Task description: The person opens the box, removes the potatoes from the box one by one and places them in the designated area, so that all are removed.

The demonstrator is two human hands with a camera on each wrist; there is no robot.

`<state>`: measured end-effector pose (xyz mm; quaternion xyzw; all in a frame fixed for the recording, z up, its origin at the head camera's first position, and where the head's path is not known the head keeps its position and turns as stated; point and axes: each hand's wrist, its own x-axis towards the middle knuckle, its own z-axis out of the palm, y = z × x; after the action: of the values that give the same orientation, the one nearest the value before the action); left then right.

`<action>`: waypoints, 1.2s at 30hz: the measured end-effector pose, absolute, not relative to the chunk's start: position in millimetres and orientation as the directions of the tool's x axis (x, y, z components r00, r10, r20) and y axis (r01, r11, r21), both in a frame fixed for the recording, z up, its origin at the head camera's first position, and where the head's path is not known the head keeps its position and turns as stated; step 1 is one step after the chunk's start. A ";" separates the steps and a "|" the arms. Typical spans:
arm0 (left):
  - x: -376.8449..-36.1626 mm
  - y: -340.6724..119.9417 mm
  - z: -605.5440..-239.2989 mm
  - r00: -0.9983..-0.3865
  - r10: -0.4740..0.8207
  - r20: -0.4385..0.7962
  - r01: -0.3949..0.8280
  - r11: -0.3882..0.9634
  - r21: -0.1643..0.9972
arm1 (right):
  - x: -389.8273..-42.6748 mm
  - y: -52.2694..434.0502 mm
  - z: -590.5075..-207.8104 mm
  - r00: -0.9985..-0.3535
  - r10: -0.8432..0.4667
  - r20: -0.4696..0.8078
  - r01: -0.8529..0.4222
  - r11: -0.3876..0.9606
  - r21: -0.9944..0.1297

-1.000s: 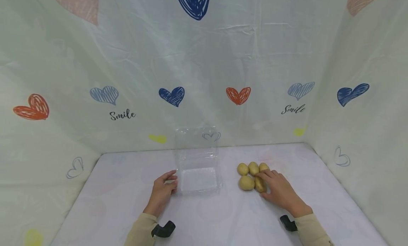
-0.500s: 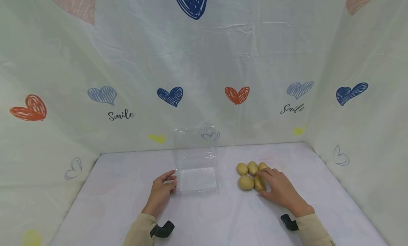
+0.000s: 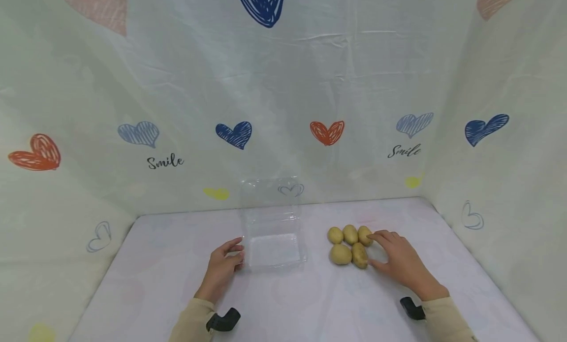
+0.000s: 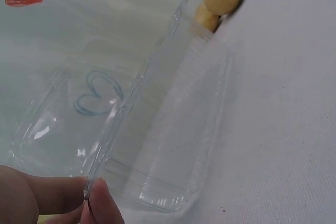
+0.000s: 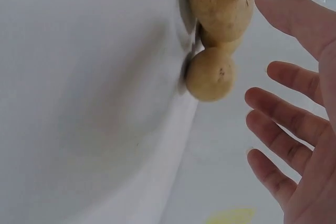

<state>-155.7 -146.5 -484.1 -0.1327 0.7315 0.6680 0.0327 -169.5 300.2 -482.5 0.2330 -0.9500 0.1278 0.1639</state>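
Note:
A clear plastic clamshell container (image 3: 273, 248) stands on the table with its lid (image 3: 270, 199) raised at the back. My left hand (image 3: 236, 251) is at its left edge; in the left wrist view the thumb and a finger (image 4: 47, 195) pinch the container (image 4: 173, 129) rim. Several small yellow potatoes (image 3: 350, 244) lie in a cluster to the right. My right hand (image 3: 376, 249) rests just right of them, fingers spread and holding nothing. In the right wrist view the open fingers (image 5: 294, 124) hover beside the potatoes (image 5: 210, 74).
The white table (image 3: 310, 302) is walled on three sides by a pale curtain (image 3: 283, 110) printed with hearts. Bare tabletop lies in front of the container and potatoes. Black wrist mounts (image 3: 223, 320) show at both sleeves.
My right hand has slid right, off the front right potato, which now shows fully. The left hand and container have stayed put.

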 end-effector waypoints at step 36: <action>-157.3 -153.3 -486.6 -0.961 -0.136 -0.243 -0.251 0.050 0.967 | -181.2 351.1 -492.3 -0.911 -0.242 0.335 -0.330 0.913 -0.238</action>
<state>-157.3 -153.3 -486.6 -0.1339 0.7233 0.6760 0.0427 -181.2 351.1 -492.3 0.1481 -0.9664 0.1461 0.1511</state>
